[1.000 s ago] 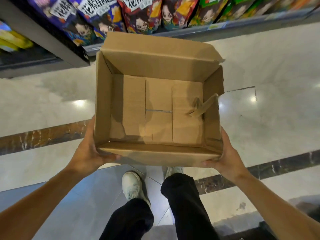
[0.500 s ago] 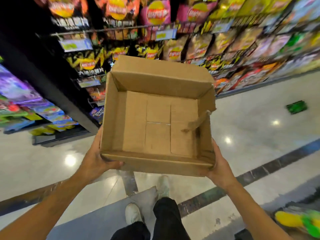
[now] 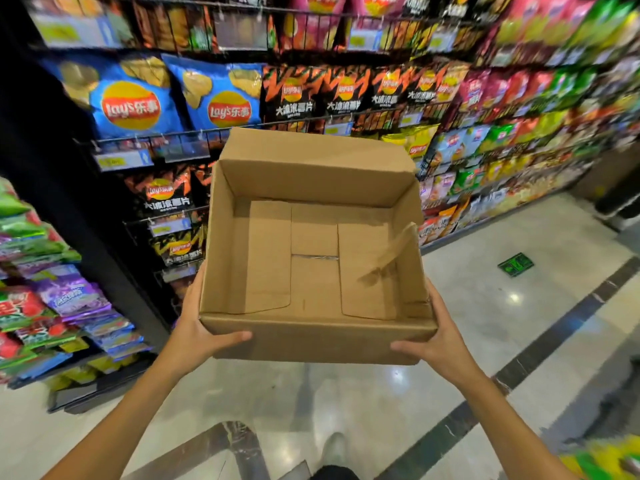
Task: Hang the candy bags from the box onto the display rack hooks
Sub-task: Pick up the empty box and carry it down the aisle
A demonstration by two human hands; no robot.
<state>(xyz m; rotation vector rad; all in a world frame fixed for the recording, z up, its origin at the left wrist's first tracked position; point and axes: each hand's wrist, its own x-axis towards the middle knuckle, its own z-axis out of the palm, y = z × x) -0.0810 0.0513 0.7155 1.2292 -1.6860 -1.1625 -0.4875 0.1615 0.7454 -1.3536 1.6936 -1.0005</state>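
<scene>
We held the cardboard box between our two hands, out in front of us and above the floor. Our left hand gripped its near left corner, thumb laid across the front wall and fingers curled round the left side and out of sight beneath. Our right hand gripped the near right corner the same way, thumb on the front wall, fingers wrapped behind the right side. The box sat open at the top and tipped toward us, so we looked straight onto its bottom flaps; we saw no candy bags in it. A torn strip of cardboard hung inward from the right wall, and the far flap stood up.

Beyond the box stood the wire display rack, its shelves crowded with snack packets: two blue chip bags at upper left, black and orange bags beside them, and more colours running off to the right, blurred. Another rack of bags stood at our left. Under us lay the pale polished floor with dark stripes, a green floor sticker to the right, and one shoe just below the box.
</scene>
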